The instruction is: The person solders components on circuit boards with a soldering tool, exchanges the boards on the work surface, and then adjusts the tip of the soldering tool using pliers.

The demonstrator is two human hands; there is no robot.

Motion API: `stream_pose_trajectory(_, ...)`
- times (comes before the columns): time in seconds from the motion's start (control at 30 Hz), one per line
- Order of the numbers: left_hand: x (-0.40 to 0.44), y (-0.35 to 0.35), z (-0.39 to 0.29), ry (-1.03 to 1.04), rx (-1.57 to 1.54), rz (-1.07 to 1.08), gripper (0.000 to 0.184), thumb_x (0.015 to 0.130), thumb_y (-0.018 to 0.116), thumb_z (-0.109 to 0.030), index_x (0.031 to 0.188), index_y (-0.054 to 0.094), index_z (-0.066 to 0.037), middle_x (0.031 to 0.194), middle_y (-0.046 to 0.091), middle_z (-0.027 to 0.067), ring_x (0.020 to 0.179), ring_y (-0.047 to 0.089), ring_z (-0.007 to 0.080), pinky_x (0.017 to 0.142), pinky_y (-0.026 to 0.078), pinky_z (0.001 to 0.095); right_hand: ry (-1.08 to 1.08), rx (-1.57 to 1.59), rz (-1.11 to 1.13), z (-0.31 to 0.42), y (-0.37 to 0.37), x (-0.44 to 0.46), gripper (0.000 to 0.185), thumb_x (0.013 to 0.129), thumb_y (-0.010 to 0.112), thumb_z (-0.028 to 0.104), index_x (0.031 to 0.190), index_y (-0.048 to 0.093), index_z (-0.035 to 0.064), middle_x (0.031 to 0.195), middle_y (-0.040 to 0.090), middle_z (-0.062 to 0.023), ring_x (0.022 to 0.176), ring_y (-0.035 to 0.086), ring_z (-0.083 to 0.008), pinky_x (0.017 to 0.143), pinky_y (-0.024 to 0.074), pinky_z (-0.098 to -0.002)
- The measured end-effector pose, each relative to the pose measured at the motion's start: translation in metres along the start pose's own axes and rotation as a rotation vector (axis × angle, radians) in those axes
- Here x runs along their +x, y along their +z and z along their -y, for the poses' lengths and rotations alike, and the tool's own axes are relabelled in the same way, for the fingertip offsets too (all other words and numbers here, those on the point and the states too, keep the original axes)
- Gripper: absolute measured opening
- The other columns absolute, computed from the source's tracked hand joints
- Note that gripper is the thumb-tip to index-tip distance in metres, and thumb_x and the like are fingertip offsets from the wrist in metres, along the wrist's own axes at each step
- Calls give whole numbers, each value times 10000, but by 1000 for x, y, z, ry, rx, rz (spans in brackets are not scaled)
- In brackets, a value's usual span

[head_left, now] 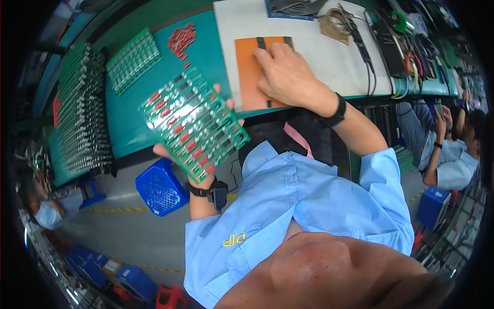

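Observation:
My left hand holds a green circuit board tilted above the table's front edge. Its thumb is at the left side, fingertips show past the right edge, and the palm is hidden beneath. Rows of red and black components cover the board, with glare on part of it. My right hand rests palm down over an orange plate with black pieces at its edges. Thumb and index finger are apart there; the other fingers are bent, their tips partly hidden. Loose red components lie in a pile beyond the held board.
Another green board lies on the teal mat, beside a long row of stacked boards. Cables and tools occupy the far right. A blue stool stands below the table. Other people sit at the right and far left.

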State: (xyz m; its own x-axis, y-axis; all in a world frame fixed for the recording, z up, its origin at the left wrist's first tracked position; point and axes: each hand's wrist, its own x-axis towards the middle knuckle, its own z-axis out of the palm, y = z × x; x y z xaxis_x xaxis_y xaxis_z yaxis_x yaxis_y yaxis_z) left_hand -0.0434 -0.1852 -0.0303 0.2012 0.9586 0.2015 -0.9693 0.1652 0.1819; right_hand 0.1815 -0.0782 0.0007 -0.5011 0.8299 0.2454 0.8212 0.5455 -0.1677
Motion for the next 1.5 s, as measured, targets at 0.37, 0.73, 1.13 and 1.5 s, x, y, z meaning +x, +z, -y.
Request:
stream_pose_trajectory(0.37,32,-15,-4,111,28,64,1233,710,714,-758,1603,98,-172,1612,145,268,1431,247,535,1077,301,758,-305,194,176,-11,-26,-43,621,782,715,110,1356,503,7,1337,528,-248,1072,554,-379,942,465,-445)
stream_pose_trajectory(0.73,36,-2,3,199,256,-39,1249,683,786,-698,1594,128,-152,1600,230,207,1425,320,468,1096,389,658,-137,57,24,6,-51,-63,484,861,638,34,1326,532,-45,1277,566,-269,1129,552,-402,977,450,-410)
stream_pose_trajectory(1.13,47,-1,33,33,197,95,1200,703,856,-537,1575,171,-79,1574,284,221,1409,369,440,1100,409,614,358,1683,-148,-37,-65,-61,557,901,680,36,1396,435,-34,1245,623,-130,1164,587,-184,978,470,-328)
stream_pose_trajectory(1.5,34,-36,55,-114,156,49,990,780,839,-426,1509,319,-5,1457,492,174,1316,527,294,1099,442,466,343,1489,31,-11,-33,-35,773,822,832,272,1408,441,-44,1306,594,-121,1203,576,-194,1036,449,-333)
